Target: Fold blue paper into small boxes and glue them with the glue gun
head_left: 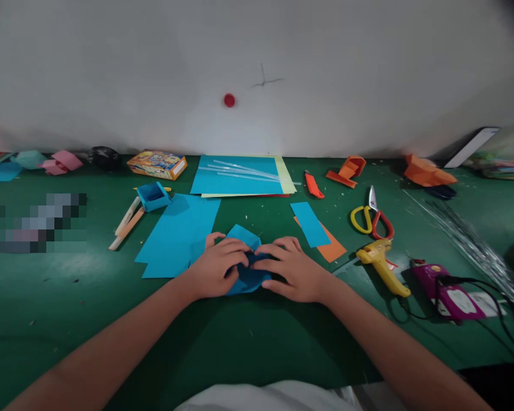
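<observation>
Head view: from where I stand, a wide green tabletop (257, 342) runs beneath both hands. Overlapping flat bright-blue paper sheets (175, 234) lie just left of the left fingers. The bare left hand (218, 265) has its fingers curled in narrowly; the bare right hand (297, 270) keeps thumb and fingers slightly apart. Together they hold a piece of folded blue paper (248, 281) between them; their exact pinch points are partly hidden. A yellow plastic glue gun (381, 264) lies well right of the right fingers. I'd judge uneven fingertip pressure could crease the paper crookedly, loosening too soon could let its folds spring open, and a stray left hand could drag the sheets.
</observation>
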Tool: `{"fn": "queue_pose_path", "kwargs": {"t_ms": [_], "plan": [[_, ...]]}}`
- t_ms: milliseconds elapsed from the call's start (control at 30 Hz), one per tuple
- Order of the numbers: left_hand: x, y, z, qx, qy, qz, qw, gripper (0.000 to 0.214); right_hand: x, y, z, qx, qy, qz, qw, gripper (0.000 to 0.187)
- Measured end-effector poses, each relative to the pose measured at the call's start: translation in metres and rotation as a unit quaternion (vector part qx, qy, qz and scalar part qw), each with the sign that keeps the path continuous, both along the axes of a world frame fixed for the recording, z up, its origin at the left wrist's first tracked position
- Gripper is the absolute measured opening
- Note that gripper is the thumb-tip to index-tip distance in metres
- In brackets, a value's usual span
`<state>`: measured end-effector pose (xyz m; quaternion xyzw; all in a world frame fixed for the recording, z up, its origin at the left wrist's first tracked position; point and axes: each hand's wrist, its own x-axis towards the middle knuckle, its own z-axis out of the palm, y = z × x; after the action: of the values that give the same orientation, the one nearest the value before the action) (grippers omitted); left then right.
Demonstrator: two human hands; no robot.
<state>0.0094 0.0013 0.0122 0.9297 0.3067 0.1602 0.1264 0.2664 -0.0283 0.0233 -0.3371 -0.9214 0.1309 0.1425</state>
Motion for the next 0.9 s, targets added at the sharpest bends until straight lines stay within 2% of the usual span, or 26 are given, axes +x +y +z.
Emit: {"fn": "queue_pose_path", "kwargs": {"t_ms": [133,233,433,500,633,700,767,833,900], "plan": [[-0.004,0.0,0.0,0.025,-0.024,0.014,0.999,0.027,0.004,0.001,0.001,0.03,0.025,-0.044,0.998,0.031],[-0.012,0.005,0.003,0.046,0.01,0.011,0.999,0.03,0.011,0.003,-0.002,0.051,0.023,-0.087,0.995,0.026],[-0.04,0.013,0.023,-0.012,0.115,-0.02,0.993,0.038,0.015,0.006,-0.009,0.04,-0.011,-0.1,0.994,0.017],[-0.044,0.006,0.031,-0.03,0.138,-0.023,0.99,0.04,0.015,0.006,-0.008,0.039,-0.018,-0.101,0.994,0.018],[-0.045,-0.018,0.042,-0.05,0.161,0.027,0.985,0.042,0.015,0.004,-0.005,0.031,-0.02,-0.112,0.993,0.021],[-0.045,-0.028,0.044,-0.07,0.176,0.045,0.981,0.055,0.014,0.003,-0.002,0.025,-0.02,-0.114,0.993,0.023],[-0.044,-0.031,0.043,-0.084,0.187,0.037,0.978,0.072,0.014,0.003,0.001,0.021,-0.02,-0.117,0.993,0.025],[-0.042,-0.029,0.038,-0.083,0.179,0.019,0.98,0.065,0.015,0.003,0.002,0.023,-0.022,-0.126,0.992,0.024],[-0.038,-0.025,0.032,-0.074,0.151,-0.001,0.986,0.047,0.017,0.005,0.003,0.024,-0.025,-0.134,0.99,0.024]]}}
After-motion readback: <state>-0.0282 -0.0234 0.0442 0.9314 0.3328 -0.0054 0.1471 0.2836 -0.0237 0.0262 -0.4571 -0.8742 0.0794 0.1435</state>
